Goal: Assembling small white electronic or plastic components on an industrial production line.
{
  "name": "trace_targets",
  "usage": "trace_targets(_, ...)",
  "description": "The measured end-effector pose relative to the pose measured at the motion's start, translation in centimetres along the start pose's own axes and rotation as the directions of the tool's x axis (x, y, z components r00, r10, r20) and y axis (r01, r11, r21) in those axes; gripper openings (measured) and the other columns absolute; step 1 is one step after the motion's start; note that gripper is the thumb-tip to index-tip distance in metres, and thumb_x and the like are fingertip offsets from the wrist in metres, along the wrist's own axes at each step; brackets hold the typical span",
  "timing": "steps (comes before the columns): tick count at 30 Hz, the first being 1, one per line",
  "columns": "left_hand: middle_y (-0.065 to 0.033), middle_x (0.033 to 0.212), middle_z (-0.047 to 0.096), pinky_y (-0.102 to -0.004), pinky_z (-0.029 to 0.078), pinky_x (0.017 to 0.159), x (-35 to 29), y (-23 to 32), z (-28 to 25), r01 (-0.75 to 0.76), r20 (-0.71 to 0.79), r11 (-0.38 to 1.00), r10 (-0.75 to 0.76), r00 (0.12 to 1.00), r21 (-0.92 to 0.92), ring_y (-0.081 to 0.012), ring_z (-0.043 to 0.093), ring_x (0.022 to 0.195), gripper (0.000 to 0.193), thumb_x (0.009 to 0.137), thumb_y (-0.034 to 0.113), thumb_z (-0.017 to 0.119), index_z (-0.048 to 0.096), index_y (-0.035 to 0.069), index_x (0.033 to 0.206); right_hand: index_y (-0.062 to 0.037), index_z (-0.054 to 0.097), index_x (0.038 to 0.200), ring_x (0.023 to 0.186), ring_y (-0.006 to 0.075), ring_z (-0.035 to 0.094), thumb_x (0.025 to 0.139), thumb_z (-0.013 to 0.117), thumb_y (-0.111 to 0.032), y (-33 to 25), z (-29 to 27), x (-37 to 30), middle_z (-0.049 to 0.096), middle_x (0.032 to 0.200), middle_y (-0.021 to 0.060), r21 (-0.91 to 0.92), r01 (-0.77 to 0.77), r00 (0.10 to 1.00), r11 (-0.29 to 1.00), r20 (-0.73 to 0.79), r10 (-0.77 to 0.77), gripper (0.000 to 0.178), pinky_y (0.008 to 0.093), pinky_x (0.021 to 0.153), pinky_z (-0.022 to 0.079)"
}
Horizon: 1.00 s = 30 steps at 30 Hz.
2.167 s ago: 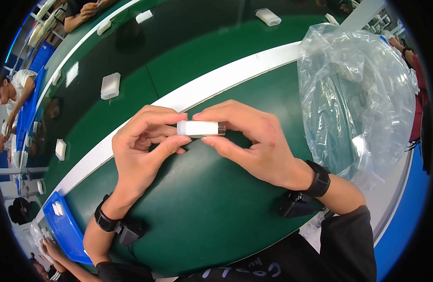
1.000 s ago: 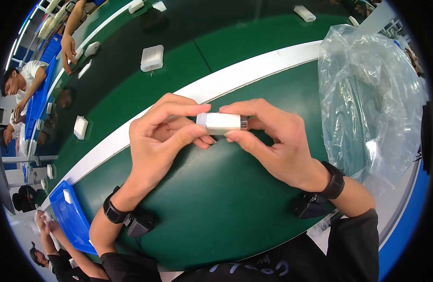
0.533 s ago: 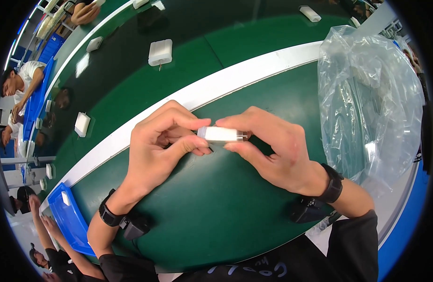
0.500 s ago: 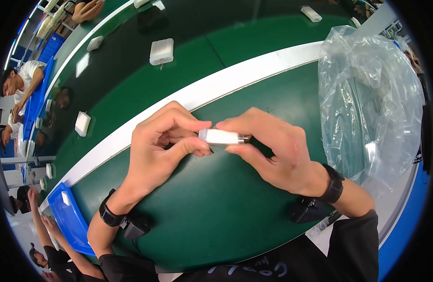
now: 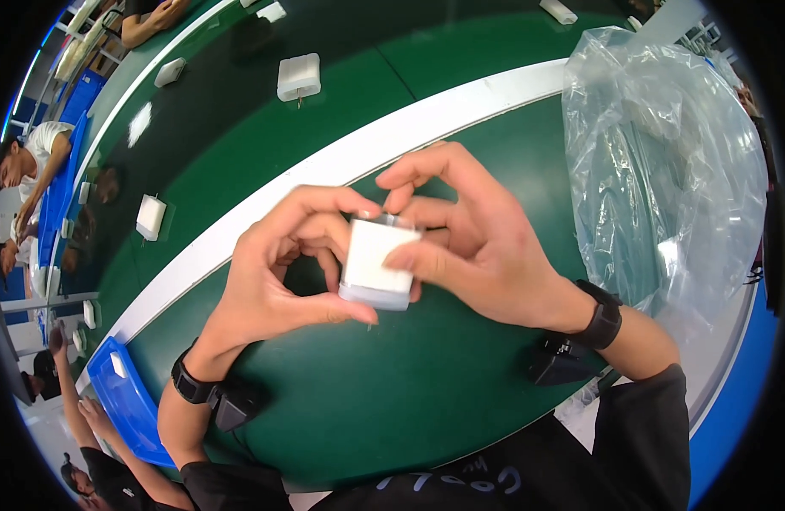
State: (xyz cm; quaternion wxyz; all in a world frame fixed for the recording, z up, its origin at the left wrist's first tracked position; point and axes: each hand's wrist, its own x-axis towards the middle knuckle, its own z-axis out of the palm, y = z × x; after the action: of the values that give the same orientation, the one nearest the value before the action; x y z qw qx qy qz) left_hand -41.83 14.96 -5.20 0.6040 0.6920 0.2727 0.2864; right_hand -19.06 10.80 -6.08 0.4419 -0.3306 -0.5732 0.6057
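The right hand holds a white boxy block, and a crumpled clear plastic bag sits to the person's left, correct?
Wrong side: the head view shows the crumpled clear plastic bag to their right; the right hand holds the white boxy block.

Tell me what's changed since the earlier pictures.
The white block has turned from narrow side showing to broad face showing, its pale end swinging from the left toward the person. The right hand has moved its thumb onto that face; the left hand has spread thumb and forefinger wider. Clear bag and blue tray stayed put.
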Motion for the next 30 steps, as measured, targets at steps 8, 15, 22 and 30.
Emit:
trace_targets(8, -0.0044, 0.089, 0.068, -0.0198, 0.049, 0.060, -0.8, -0.8, 0.0, -0.138, -0.082, 0.982, 0.149, 0.985, 0.126, -0.0082, 0.065, 0.073, 0.069, 0.063, 0.007, 0.092, 0.052, 0.001, 0.118, 0.0029, 0.055, 0.132, 0.102, 0.0187, 0.058, 0.077, 0.078, -0.001, 0.5, 0.7, -0.3, 0.045, 0.116, 0.0129, -0.306, 0.338, 0.941, 0.890, 0.073, -0.332, 0.060, 0.0296, 0.080, 0.062)
trace_targets(15, -0.0048, 0.090, 0.069, -0.0195, 0.049, 0.059, -1.3, -1.1, -0.1, -0.228, -0.085, 0.952, 0.249, 0.965, 0.203, -0.0083, 0.066, 0.071, 0.071, 0.061, 0.008, 0.094, 0.051, -0.001, 0.117, 0.0058, 0.058, 0.128, 0.095, 0.0187, 0.061, 0.076, 0.080, -0.006, 0.6, 1.5, -0.3, 0.051, 0.111, 0.0153, -0.513, 0.484, 0.854, 0.709, 0.100, -0.511, 0.058, 0.0286, 0.074, 0.064)
trace_targets(22, -0.0050, 0.089, 0.067, -0.0217, 0.050, 0.065, -0.9, -1.3, -0.2, -0.189, -0.087, 0.982, 0.186, 0.979, -0.021, -0.0105, 0.067, 0.078, 0.085, 0.070, 0.004, 0.088, 0.042, -0.005, 0.140, 0.0062, 0.058, 0.128, 0.096, 0.0196, 0.060, 0.077, 0.080, -0.007, 0.3, 1.4, -0.1, 0.054, 0.110, 0.0146, -0.457, 0.454, 0.861, 0.765, 0.003, -0.508, 0.057, 0.0276, 0.073, 0.062)
trace_targets(30, -0.0121, 0.119, 0.058, -0.0289, 0.058, 0.079, -0.9, -1.5, 0.1, -0.183, -0.081, 0.967, 0.171, 0.982, -0.177, -0.0180, 0.067, 0.098, 0.085, 0.070, -0.001, 0.085, 0.040, -0.004, 0.143, 0.0045, 0.055, 0.132, 0.095, 0.0210, 0.059, 0.078, 0.080, -0.009, 0.1, 1.0, -0.4, 0.062, 0.112, 0.0130, -0.603, 0.495, 0.827, 0.626, 0.106, -0.552, 0.061, 0.0291, 0.076, 0.052)
